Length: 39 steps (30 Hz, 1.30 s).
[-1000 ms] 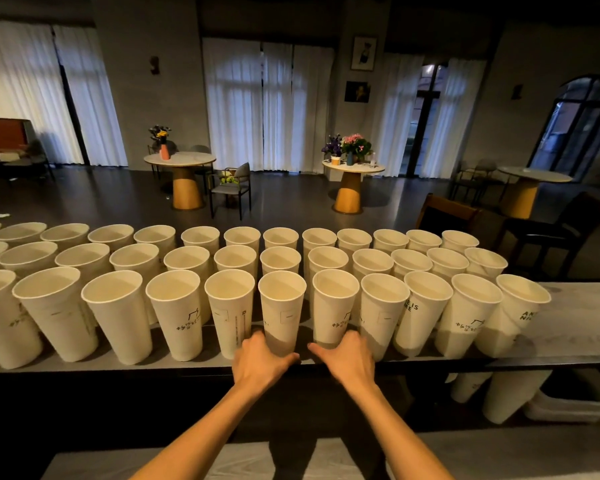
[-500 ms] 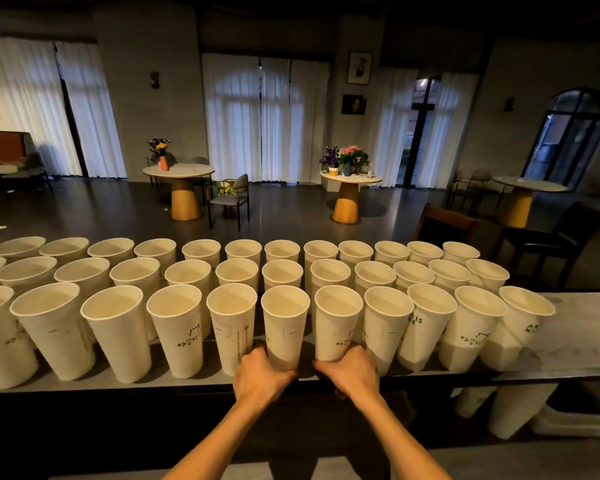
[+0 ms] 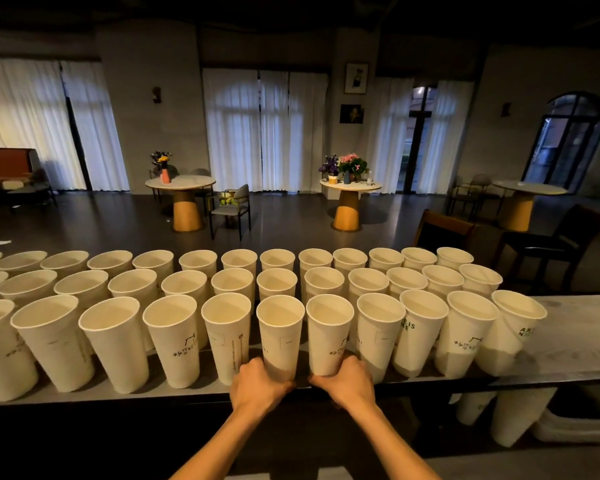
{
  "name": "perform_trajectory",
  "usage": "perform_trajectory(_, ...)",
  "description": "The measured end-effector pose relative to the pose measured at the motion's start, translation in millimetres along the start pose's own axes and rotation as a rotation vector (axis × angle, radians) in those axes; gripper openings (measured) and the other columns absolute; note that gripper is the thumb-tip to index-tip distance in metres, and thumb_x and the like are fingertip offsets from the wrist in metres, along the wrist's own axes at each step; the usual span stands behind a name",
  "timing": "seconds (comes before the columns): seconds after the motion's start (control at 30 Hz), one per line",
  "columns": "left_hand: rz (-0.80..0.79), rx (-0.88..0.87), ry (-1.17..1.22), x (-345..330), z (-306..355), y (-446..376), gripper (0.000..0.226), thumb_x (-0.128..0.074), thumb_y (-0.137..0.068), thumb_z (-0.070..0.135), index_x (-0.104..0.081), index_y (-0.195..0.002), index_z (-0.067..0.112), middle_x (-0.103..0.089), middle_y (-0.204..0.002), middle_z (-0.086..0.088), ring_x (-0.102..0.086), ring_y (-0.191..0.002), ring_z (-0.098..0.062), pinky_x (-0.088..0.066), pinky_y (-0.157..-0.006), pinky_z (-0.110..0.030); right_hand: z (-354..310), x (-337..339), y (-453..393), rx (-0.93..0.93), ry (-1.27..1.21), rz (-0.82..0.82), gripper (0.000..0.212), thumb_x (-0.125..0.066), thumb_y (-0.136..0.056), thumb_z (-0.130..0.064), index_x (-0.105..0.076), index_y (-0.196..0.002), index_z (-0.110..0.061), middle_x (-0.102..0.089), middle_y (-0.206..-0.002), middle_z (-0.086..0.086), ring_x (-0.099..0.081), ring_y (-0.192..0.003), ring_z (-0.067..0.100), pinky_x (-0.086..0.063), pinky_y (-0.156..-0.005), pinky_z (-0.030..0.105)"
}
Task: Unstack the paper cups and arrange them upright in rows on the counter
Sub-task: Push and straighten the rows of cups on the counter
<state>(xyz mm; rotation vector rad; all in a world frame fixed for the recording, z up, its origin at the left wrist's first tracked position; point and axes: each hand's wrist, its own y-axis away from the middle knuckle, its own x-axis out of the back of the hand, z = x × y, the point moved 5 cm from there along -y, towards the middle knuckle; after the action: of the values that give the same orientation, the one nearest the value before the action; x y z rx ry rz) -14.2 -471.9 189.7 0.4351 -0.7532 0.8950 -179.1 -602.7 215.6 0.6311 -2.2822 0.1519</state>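
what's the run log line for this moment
left hand: on cup base | right hand: on next cup base | cups: three upright rows | counter

Approx counts, left edge cuts off: paper cups upright on counter in 3 rows, 13 front, 13 mid, 14 back, ~40 total. 2 more cups below counter. 2 hands. 3 round tables behind.
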Motion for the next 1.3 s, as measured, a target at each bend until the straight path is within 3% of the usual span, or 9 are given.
perform_trajectory(0.13, 0.027, -0.014, 0.004, 3, 6, 7, 0.072, -0.090, -0.062, 0.052, -0.061, -0.120, 0.021, -0.073, -0.115, -0.001, -0.073, -0.097, -0.019, -0.063, -0.083, -0.038, 0, 1, 3, 0.016, -0.009, 0.013, 0.058, -0.090, -0.062, -0.045, -0.061, -0.107, -0.021, -0.067, -0.115, 0.002, -0.069, -0.100, 0.019, -0.062, -0.081, 0.038)
perform_trajectory(0.23, 0.040, -0.010, 0.003, 2, 11, 13, 0.074, -0.091, -0.064, 0.050, -0.061, -0.125, 0.019, -0.070, -0.124, -0.002, -0.067, -0.117, -0.021, -0.059, -0.094, -0.038, 1, 3, 8, 0.019, -0.044, -0.002, 0.055, -0.089, -0.065, -0.042, -0.060, -0.107, -0.021, -0.068, -0.114, 0.004, -0.071, -0.096, 0.019, -0.063, -0.076, 0.038)
perform_trajectory(0.4, 0.030, 0.085, 0.016, 6, 15, 23, 0.071, -0.091, -0.068, 0.044, -0.058, -0.123, 0.016, -0.068, -0.126, -0.005, -0.065, -0.119, -0.023, -0.058, -0.095, -0.037, 16, 5, 20, -0.006, -0.045, -0.013, 0.054, -0.085, -0.071, -0.042, -0.059, -0.112, -0.020, -0.066, -0.107, 0.000, -0.071, -0.085, 0.014, -0.063, -0.072, 0.033)
perform_trajectory(0.6, 0.096, 0.174, 0.066, 27, -4, 56, 0.072, -0.091, -0.070, 0.041, -0.056, -0.128, 0.015, -0.065, -0.129, -0.005, -0.062, -0.120, -0.020, -0.055, -0.095, -0.029, -3, -8, 39, 0.093, 0.073, -0.197, 0.027, -0.080, -0.078, -0.043, -0.072, -0.069, -0.020, -0.072, -0.061, -0.003, -0.069, -0.056, 0.004, -0.060, -0.073, 0.028)
perform_trajectory(0.67, 0.110, 0.180, 0.096, 38, -10, 67, 0.072, -0.091, -0.068, 0.043, -0.059, -0.126, 0.015, -0.066, -0.125, -0.003, -0.064, -0.117, -0.018, -0.055, -0.092, -0.027, -22, -20, 47, 0.177, 0.050, -0.267, 0.027, -0.081, -0.078, -0.045, -0.072, -0.070, -0.021, -0.072, -0.062, -0.002, -0.069, -0.057, 0.005, -0.061, -0.070, 0.028)
perform_trajectory(0.8, 0.138, 0.285, 0.083, 74, -36, 89, 0.058, -0.089, -0.073, 0.043, -0.060, -0.114, 0.013, -0.064, -0.096, 0.005, -0.065, -0.083, -0.007, -0.059, -0.076, -0.025, -60, -54, 69, 0.289, 0.012, -0.434, 0.025, -0.081, -0.078, -0.042, -0.068, -0.090, -0.024, -0.074, -0.072, -0.001, -0.072, -0.060, 0.007, -0.062, -0.059, 0.027)
perform_trajectory(0.9, 0.167, 0.341, 0.103, 107, -70, 93, 0.060, -0.088, -0.075, 0.038, -0.060, -0.122, 0.014, -0.070, -0.107, -0.003, -0.071, -0.092, -0.015, -0.061, -0.085, -0.034, -84, -79, 86, 0.318, -0.030, -0.479, 0.025, -0.081, -0.080, -0.037, -0.066, -0.094, -0.023, -0.074, -0.071, 0.001, -0.072, -0.060, 0.010, -0.062, -0.057, 0.028)
perform_trajectory(1.07, 0.256, 0.392, 0.140, 165, -139, 80, 0.060, -0.087, -0.076, 0.040, -0.064, -0.125, 0.014, -0.076, -0.095, -0.004, -0.073, -0.086, -0.014, -0.062, -0.084, -0.036, -117, -121, 104, 0.319, -0.059, -0.526, 0.033, -0.080, -0.081, -0.037, -0.065, -0.108, -0.026, -0.075, -0.075, -0.002, -0.073, -0.063, 0.007, -0.061, -0.060, 0.024)
perform_trajectory(1.3, 0.229, 0.297, 0.211, 207, -194, 31, 0.087, -0.090, -0.070, 0.043, -0.052, -0.142, 0.012, -0.074, -0.113, -0.007, -0.071, -0.106, -0.019, -0.057, -0.098, -0.040, -163, -177, 110, 0.231, -0.134, -0.406, 0.020, -0.080, -0.081, -0.035, -0.069, -0.093, -0.026, -0.075, -0.071, -0.002, -0.072, -0.063, 0.008, -0.062, -0.069, 0.030)
